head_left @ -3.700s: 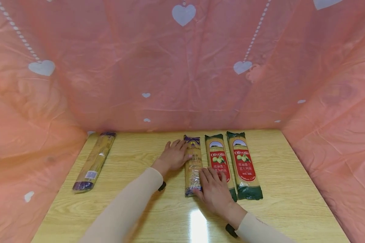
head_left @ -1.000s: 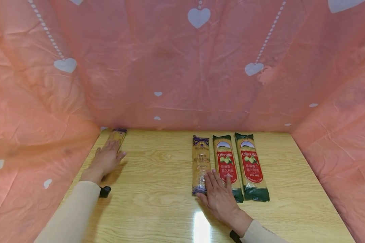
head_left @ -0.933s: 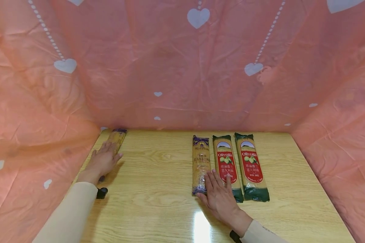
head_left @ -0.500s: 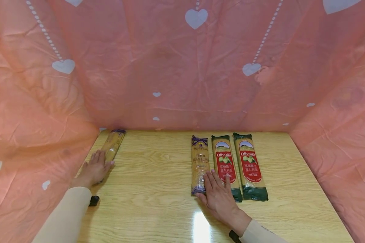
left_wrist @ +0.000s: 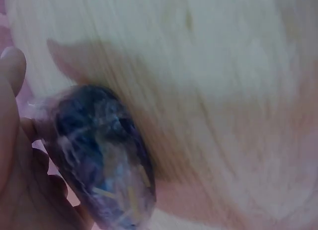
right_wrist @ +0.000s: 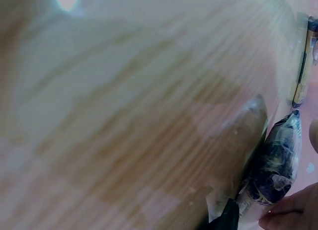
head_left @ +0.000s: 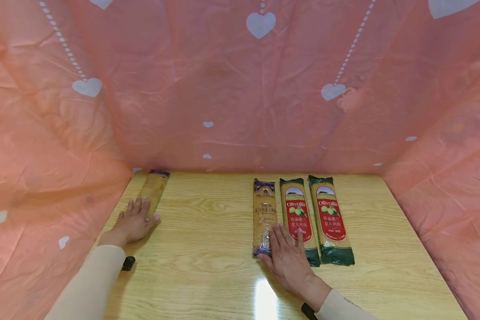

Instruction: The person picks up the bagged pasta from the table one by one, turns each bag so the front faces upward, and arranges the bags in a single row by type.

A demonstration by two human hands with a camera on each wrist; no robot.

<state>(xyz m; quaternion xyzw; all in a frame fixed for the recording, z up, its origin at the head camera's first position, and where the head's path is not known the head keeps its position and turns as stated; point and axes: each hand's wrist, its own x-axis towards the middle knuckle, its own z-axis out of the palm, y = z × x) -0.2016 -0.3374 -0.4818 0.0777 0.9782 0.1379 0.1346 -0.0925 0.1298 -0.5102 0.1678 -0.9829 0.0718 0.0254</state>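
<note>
Four long spaghetti packs are in view, so I name them by place. At the left of the table lies a purple-ended spaghetti pack [head_left: 154,189]; my left hand [head_left: 133,223] grips its near part, thumb at the right edge, fingers across it. Its crinkled purple end [left_wrist: 107,155] shows close up in the left wrist view. A second purple-ended spaghetti pack [head_left: 264,211] lies printed side up at centre right. On its lower right edge rest the straight fingers of my right hand [head_left: 290,262], which also overlap the middle green-ended spaghetti pack [head_left: 298,209].
Another green-ended spaghetti pack [head_left: 332,218] lies furthest right, beside the middle one. Everything rests on a light wooden table [head_left: 208,249]. A pink sheet with white hearts [head_left: 224,89] rises behind the table and along both sides.
My left hand has gone from the centre pack to the left pack, then slid down toward its near end. That pack has shifted slightly right. The right hand has stayed in place.
</note>
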